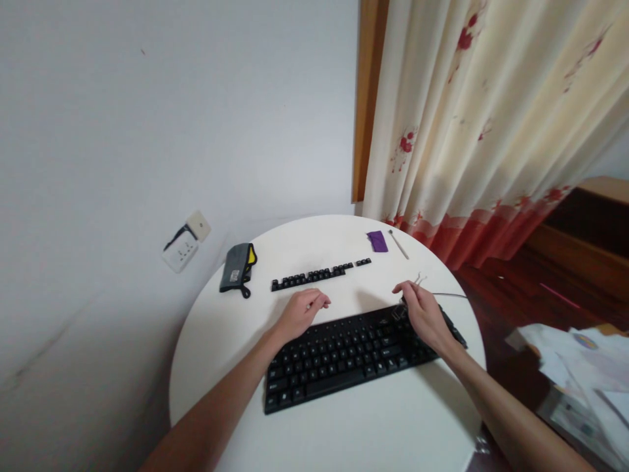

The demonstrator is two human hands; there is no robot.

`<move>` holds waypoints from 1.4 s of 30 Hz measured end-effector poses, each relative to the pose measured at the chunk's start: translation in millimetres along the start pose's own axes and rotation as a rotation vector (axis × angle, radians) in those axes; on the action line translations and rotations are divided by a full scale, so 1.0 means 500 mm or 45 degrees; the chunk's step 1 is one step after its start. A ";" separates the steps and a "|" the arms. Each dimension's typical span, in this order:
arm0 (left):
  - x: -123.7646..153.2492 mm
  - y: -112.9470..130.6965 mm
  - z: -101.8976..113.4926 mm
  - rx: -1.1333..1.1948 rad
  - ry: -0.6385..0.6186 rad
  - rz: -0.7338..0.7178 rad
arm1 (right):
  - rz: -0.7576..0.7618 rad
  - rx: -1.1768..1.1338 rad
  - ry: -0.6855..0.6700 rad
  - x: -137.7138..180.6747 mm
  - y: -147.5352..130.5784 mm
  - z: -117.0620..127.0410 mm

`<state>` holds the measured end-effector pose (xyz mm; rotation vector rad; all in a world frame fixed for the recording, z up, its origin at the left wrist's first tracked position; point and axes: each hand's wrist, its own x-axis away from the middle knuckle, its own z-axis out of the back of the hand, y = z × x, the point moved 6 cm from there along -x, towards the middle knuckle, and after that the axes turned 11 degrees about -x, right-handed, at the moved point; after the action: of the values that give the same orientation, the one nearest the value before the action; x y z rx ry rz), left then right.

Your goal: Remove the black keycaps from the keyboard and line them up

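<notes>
A black keyboard [339,360] lies slightly angled on the white round table. At its upper left edge my left hand [302,313] rests with fingers loosely curled together, and nothing shows in them. My right hand [421,314] is over the keyboard's right end, its fingers closed around what looks like a wire keycap puller [399,313]. Thin wire ends show above and below the fingers; the middle is hidden. Beyond the keyboard, loose black keycaps [309,278] stand lined up in rows, with a few small ones [363,261] apart to the right.
A grey pouch [236,269] with a yellow patch sits at the table's left edge. Toward the back right are a purple cloth [377,241] and a slim stick-like tool [399,244]. A cable [449,295] runs off the right side. Wall and curtain [442,131] stand behind the table [216,354].
</notes>
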<state>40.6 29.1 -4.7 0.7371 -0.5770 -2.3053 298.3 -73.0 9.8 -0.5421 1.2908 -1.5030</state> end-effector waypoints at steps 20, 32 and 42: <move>0.004 0.002 -0.044 0.005 -0.203 0.031 | -0.237 -0.072 -0.316 0.026 0.056 -0.037; 0.005 0.001 -0.044 -0.014 -0.192 0.003 | 0.127 0.670 -0.384 0.037 -0.009 -0.096; 0.005 0.004 -0.045 -0.097 -0.228 -0.026 | -0.276 -0.145 -0.522 0.022 0.059 -0.075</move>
<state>54.0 21.5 -21.3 0.5064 -0.5598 -2.4140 275.1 -62.9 -31.8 -1.0345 1.0221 -1.4018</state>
